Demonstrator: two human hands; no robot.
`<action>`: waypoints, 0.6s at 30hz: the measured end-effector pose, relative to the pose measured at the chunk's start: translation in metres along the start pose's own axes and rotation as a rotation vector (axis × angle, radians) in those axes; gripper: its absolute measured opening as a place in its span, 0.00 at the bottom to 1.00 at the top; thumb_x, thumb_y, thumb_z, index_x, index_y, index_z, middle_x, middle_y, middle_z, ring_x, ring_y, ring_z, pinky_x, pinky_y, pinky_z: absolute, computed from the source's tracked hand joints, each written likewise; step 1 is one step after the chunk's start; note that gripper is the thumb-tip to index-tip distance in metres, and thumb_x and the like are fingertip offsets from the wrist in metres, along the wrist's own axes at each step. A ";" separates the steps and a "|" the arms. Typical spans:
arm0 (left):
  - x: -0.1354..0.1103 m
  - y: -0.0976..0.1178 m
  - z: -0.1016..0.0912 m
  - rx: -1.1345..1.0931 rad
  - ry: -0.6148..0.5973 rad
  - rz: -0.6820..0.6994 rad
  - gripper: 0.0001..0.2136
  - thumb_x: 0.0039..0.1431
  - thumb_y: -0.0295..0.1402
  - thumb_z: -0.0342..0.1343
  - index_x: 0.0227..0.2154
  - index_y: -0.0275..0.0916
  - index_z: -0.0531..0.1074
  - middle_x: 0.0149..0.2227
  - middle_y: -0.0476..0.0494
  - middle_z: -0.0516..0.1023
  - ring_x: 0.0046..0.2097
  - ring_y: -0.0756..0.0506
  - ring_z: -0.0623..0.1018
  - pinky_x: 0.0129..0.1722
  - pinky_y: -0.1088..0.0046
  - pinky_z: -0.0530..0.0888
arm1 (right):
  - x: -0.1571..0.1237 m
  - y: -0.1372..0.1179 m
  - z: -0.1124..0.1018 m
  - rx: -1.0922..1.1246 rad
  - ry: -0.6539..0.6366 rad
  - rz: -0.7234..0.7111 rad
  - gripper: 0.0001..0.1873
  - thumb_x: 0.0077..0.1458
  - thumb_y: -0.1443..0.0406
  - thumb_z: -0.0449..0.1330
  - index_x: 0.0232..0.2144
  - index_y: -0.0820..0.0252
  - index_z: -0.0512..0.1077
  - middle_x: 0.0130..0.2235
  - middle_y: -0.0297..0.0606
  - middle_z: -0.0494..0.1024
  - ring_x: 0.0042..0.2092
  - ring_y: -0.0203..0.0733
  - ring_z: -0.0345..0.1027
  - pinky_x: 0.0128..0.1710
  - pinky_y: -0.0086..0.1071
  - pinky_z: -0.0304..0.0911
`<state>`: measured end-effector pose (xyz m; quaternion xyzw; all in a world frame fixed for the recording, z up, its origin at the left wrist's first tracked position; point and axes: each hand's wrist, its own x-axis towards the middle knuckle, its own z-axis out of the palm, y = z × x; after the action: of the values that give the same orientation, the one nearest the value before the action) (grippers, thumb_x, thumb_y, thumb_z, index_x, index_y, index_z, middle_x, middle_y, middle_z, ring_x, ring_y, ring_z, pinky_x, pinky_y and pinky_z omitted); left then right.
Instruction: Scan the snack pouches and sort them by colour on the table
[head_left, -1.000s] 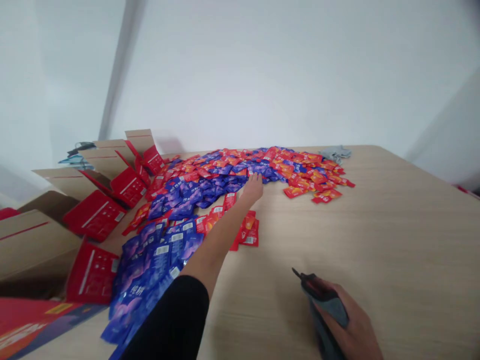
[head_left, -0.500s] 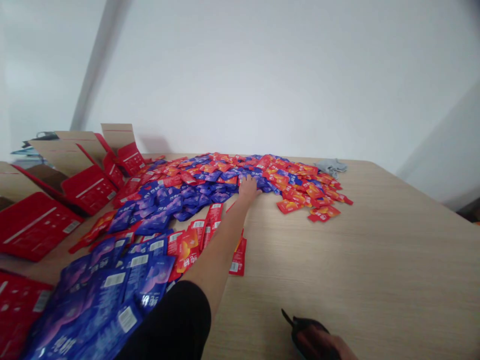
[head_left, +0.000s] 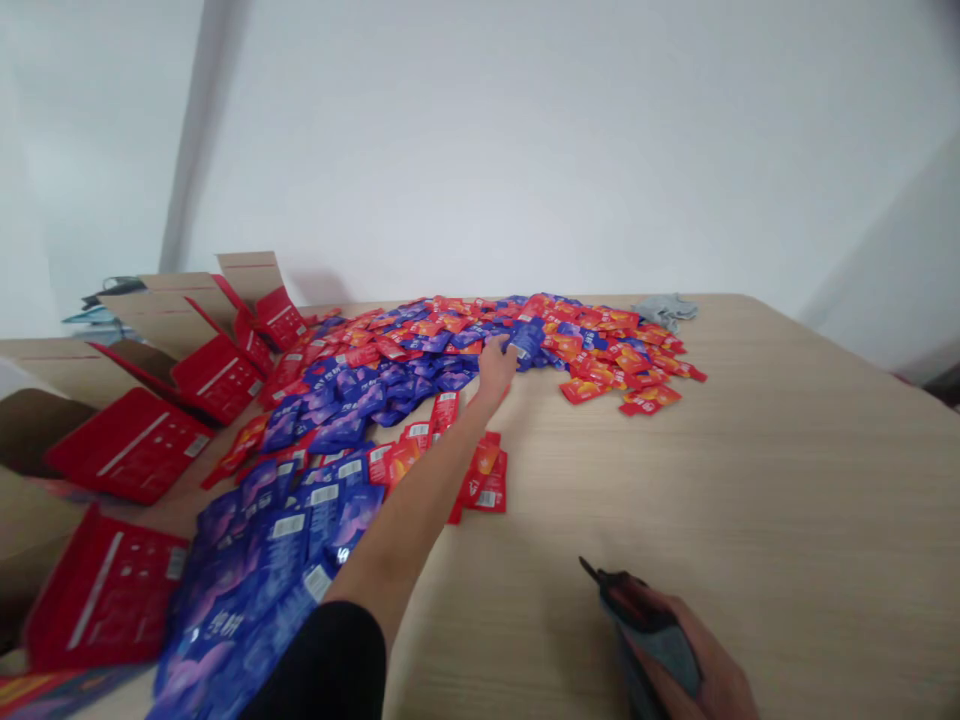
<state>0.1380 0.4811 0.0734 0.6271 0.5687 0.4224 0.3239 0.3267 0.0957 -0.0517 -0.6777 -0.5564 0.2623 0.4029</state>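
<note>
My left hand reaches far across the table, fingers closed on a blue sachet at the near edge of a heap of red and blue sachets. Below my forearm several red sachets lie on the wood. Left of the arm spread larger-looking blue sachets with white barcode labels. At the lower right my right hand is wrapped around a dark grey and black hand tool with a thin black tip; its exact kind is unclear.
Open red cardboard boxes with raised brown flaps stand in a row along the left. A grey cloth lies at the table's far edge. Behind it rises a white wall. Wooden tabletop extends to the right.
My left hand has lifted a blue sachet from the heap's edge. My right hand and the dark tool have come further into view, and the view has shifted left.
</note>
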 end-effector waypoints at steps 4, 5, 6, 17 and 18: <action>-0.102 0.006 -0.022 -0.326 -0.112 -0.129 0.13 0.73 0.32 0.54 0.56 0.37 0.72 0.47 0.40 0.82 0.42 0.50 0.83 0.44 0.74 0.80 | -0.003 -0.006 -0.006 0.018 0.066 0.068 0.26 0.55 0.46 0.64 0.51 0.51 0.79 0.51 0.39 0.85 0.52 0.55 0.81 0.50 0.40 0.77; -0.134 0.006 -0.030 -0.391 -0.147 -0.168 0.13 0.72 0.33 0.58 0.55 0.36 0.73 0.45 0.40 0.83 0.40 0.50 0.83 0.42 0.74 0.80 | -0.004 -0.009 -0.007 0.020 0.084 0.085 0.26 0.55 0.46 0.65 0.51 0.51 0.79 0.50 0.39 0.86 0.51 0.55 0.81 0.50 0.41 0.77; -0.166 0.004 -0.039 -0.443 -0.182 -0.208 0.14 0.69 0.34 0.62 0.53 0.36 0.74 0.43 0.39 0.83 0.38 0.50 0.83 0.41 0.74 0.80 | -0.004 -0.013 -0.008 0.023 0.104 0.099 0.27 0.55 0.46 0.65 0.51 0.52 0.79 0.49 0.40 0.86 0.50 0.56 0.81 0.49 0.41 0.77; -0.435 -0.067 -0.121 -0.489 -0.626 -0.485 0.25 0.59 0.48 0.70 0.53 0.37 0.77 0.37 0.44 0.84 0.34 0.48 0.81 0.36 0.74 0.77 | -0.008 -0.027 -0.010 0.062 0.256 0.180 0.32 0.55 0.44 0.66 0.54 0.56 0.78 0.44 0.44 0.84 0.44 0.54 0.80 0.47 0.48 0.75; -0.447 -0.070 -0.122 -0.401 -0.615 -0.440 0.22 0.61 0.48 0.68 0.51 0.38 0.79 0.39 0.43 0.84 0.37 0.47 0.82 0.37 0.74 0.78 | -0.008 -0.027 -0.009 0.068 0.266 0.176 0.32 0.54 0.44 0.67 0.53 0.56 0.78 0.43 0.44 0.84 0.43 0.54 0.79 0.47 0.49 0.75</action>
<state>-0.0012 0.0412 -0.0082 0.5123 0.4724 0.2389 0.6763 0.3176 0.0872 -0.0249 -0.7385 -0.4273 0.2232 0.4714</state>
